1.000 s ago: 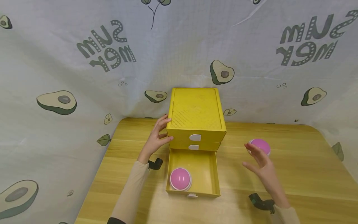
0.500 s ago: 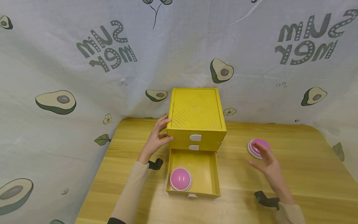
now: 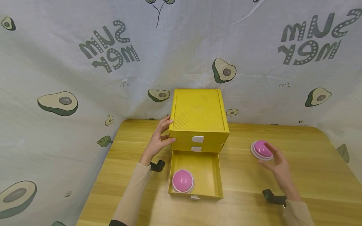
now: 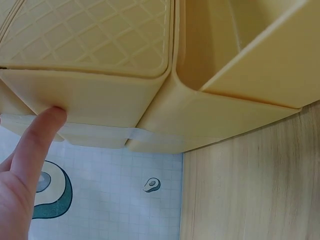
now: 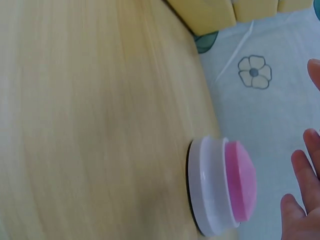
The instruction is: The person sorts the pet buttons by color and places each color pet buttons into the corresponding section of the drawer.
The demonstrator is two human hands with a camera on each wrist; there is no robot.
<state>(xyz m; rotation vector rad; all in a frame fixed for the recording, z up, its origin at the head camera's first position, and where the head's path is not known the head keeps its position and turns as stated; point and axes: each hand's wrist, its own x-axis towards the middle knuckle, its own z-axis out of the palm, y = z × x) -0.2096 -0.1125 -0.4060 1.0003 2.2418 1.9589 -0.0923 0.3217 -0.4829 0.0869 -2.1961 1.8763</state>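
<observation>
A yellow drawer cabinet [image 3: 199,110] stands at the table's back, its lowest drawer [image 3: 205,175] pulled out. Inside that drawer's front left corner sits a pink push button [image 3: 182,181] on a white round base. My left hand [image 3: 155,144] rests against the cabinet's left side; in the left wrist view a finger [image 4: 37,140] touches the side wall. To the right, a second pink push button [image 3: 260,150] stands on the table. My right hand [image 3: 281,171] is held beside it with fingers spread and nothing in them; the right wrist view shows a gap between fingers and button.
The wooden table [image 3: 240,201] spans the lower view. Behind it hangs a pale cloth [image 3: 181,40] printed with avocados and lettering. The two upper drawers [image 3: 181,137] with white handles are closed. Black wrist mounts [image 3: 272,197] show at both forearms.
My right hand has moved to the right and slightly toward me, uncovering more of the table's push button. My left hand, the cabinet and the open drawer stay put.
</observation>
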